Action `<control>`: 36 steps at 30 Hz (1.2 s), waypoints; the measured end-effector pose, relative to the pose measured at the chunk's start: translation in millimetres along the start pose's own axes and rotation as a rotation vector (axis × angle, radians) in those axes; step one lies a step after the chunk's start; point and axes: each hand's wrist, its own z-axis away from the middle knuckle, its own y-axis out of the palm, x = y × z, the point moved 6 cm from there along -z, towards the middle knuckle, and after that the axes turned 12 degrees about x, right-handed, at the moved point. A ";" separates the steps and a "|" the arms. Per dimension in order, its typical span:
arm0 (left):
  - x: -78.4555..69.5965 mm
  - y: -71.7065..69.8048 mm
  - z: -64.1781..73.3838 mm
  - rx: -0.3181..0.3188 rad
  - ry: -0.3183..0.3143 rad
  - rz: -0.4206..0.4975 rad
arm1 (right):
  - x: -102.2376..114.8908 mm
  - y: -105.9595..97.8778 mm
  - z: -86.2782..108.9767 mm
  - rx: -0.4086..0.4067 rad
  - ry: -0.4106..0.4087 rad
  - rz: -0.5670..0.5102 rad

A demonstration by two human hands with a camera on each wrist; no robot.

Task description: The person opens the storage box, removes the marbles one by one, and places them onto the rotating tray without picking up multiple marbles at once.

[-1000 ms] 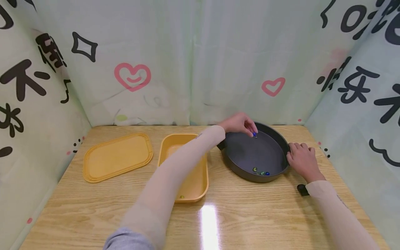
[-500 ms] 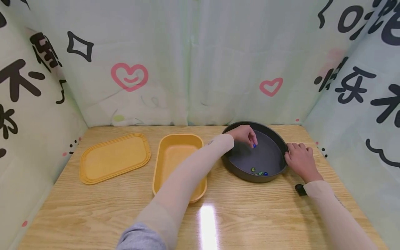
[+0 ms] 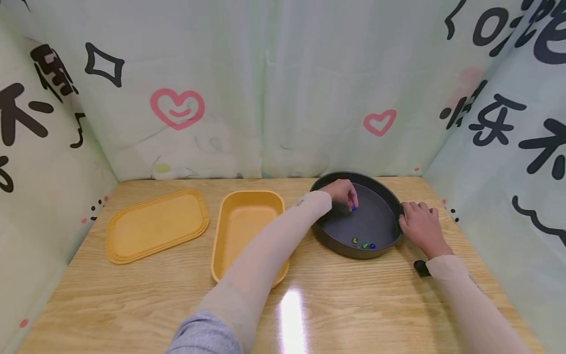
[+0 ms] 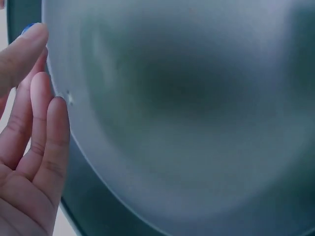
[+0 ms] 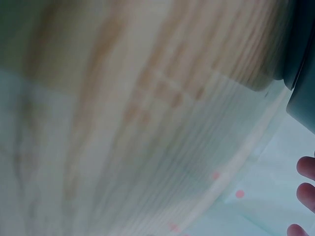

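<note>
My left hand (image 3: 342, 191) reaches over the left half of a dark round pan (image 3: 379, 209). Between its thumb and fingertips it pinches a blue marble (image 3: 353, 208), of which only a sliver shows in the left wrist view. Several green and blue marbles, among them a dark blue marble (image 3: 372, 246), lie on the pan's floor by the near wall. My right hand (image 3: 423, 228) holds the pan at its right rim; part of that grip is hidden. In the right wrist view, a few fingertips (image 5: 306, 196) appear beside the dark pan edge (image 5: 301, 93).
A yellow rectangular tray (image 3: 221, 231) stands left of the pan, partly covered by my left forearm. Farther left lies a flat yellow lid (image 3: 156, 226). A small black object (image 3: 421, 268) sits by my right wrist. Printed curtains (image 3: 247, 98) enclose the wooden table (image 3: 336, 305).
My left hand has come down and nearer from the pan's far side, carrying the blue marble lower into the pan. My right hand keeps its hold on the rim. The head view has shifted slightly.
</note>
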 end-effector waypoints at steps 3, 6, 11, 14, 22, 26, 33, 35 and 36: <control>2.9 4.6 -0.8 0.014 -0.011 0.009 | 2.1 1.3 0.7 -0.002 -0.006 -0.004; 5.1 10.8 -3.1 0.023 -0.026 0.004 | 2.8 3.4 1.7 0.000 -0.006 -0.006; 4.2 16.3 -2.5 0.030 -0.035 -0.044 | 1.8 5.8 2.6 -0.009 -0.004 0.010; 4.7 16.5 -1.9 0.022 -0.043 -0.048 | 1.4 5.6 2.4 -0.014 -0.004 0.018; 8.4 12.1 -1.6 -0.057 -0.104 -0.033 | 1.1 4.5 1.5 -0.021 -0.002 0.020; 10.8 9.5 0.7 -0.112 -0.160 0.003 | 1.5 3.0 1.1 -0.021 -0.004 0.020; 8.9 4.9 3.1 -0.134 -0.169 0.027 | 1.2 -0.5 1.1 -0.033 -0.008 0.020; 9.8 3.1 1.6 -0.132 -0.171 0.033 | 1.0 -0.3 0.9 -0.029 -0.009 0.020; 10.3 1.5 0.9 -0.133 -0.175 0.031 | 0.8 -0.1 0.9 -0.026 -0.008 0.018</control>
